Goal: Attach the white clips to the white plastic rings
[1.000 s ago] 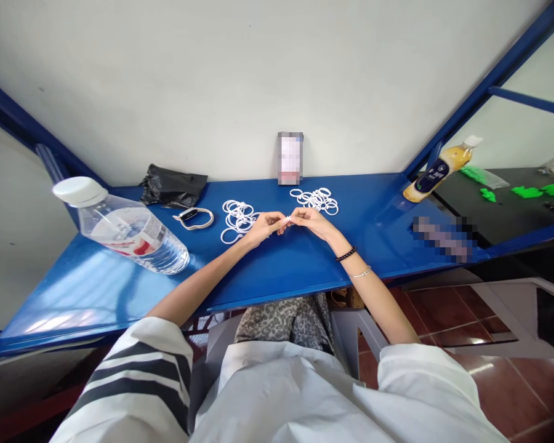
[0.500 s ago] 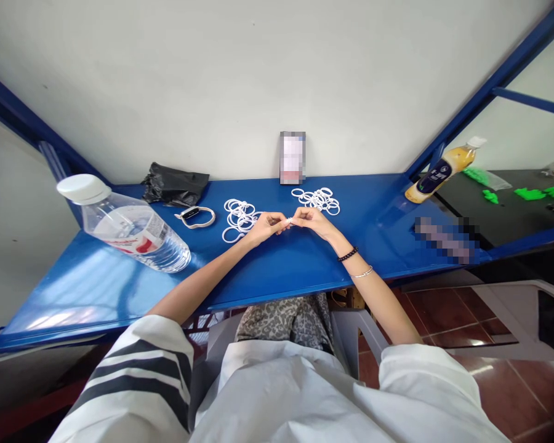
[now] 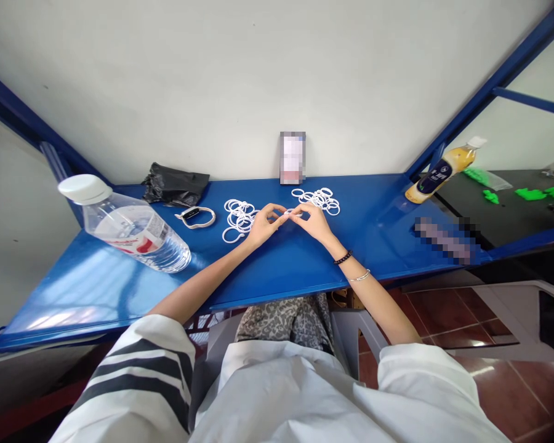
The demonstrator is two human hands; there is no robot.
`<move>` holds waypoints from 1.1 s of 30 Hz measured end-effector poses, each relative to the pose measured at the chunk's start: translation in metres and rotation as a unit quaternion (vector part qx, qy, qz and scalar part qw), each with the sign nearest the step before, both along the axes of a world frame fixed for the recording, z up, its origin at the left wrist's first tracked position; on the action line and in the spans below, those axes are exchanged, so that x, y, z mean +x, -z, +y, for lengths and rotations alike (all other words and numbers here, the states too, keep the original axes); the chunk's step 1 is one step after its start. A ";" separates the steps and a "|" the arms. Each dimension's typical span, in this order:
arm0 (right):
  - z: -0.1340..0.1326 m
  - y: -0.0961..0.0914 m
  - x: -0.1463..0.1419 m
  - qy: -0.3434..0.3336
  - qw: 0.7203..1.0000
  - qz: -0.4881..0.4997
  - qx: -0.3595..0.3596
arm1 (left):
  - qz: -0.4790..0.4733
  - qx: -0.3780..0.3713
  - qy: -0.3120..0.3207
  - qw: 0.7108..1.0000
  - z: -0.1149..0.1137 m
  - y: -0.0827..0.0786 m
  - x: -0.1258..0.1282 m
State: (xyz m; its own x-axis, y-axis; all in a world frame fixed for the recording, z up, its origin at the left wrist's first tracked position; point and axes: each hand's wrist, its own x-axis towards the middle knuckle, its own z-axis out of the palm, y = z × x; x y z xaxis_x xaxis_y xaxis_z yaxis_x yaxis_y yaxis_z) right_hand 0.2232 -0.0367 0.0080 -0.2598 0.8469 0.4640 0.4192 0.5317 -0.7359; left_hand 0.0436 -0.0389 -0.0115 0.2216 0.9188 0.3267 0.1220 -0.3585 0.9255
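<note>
Over the middle of the blue table, my left hand [image 3: 264,225] and my right hand [image 3: 313,220] meet at the fingertips. Both pinch one small white ring [image 3: 292,213], which the fingers partly cover. Just left of my left hand lies a loose pile of white plastic rings [image 3: 236,216]. Another heap of white rings [image 3: 325,198] lies behind my right hand. Some rings in each pile overlap, and their small clasps are too tiny to make out well.
A large water bottle [image 3: 129,227] stands at the left. Near it are a watch [image 3: 198,216] and a black plastic bag [image 3: 175,186]. A phone [image 3: 292,159] leans on the wall. On the right stand a juice bottle [image 3: 443,172] and a blurred flat object [image 3: 445,240].
My hands have risen slightly and their fingers have arched. More of the white ring shows between them. The piles and the other things stay in place.
</note>
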 end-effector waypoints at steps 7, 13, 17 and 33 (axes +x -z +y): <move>0.000 0.000 0.001 0.017 0.990 -0.073 0.123 | 0.085 0.109 -0.068 0.988 0.002 0.007 0.000; 0.000 0.002 0.001 0.004 0.983 -0.112 0.147 | 0.130 0.185 -0.086 0.970 0.002 0.008 0.000; -0.002 0.000 0.000 0.005 0.984 -0.115 0.139 | 0.137 0.216 -0.100 0.961 0.001 0.007 -0.001; 0.001 -0.002 0.003 0.035 0.982 -0.142 0.121 | 0.239 0.257 -0.129 0.928 0.001 0.006 -0.006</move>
State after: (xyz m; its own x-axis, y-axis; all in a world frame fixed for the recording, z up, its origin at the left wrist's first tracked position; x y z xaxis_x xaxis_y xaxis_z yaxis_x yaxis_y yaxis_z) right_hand 0.2261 -0.0358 0.0096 -0.3532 0.7415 0.5705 0.6313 0.6389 -0.4396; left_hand 0.0372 -0.0381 -0.0171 0.2480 0.7117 0.6573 0.6174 -0.6389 0.4589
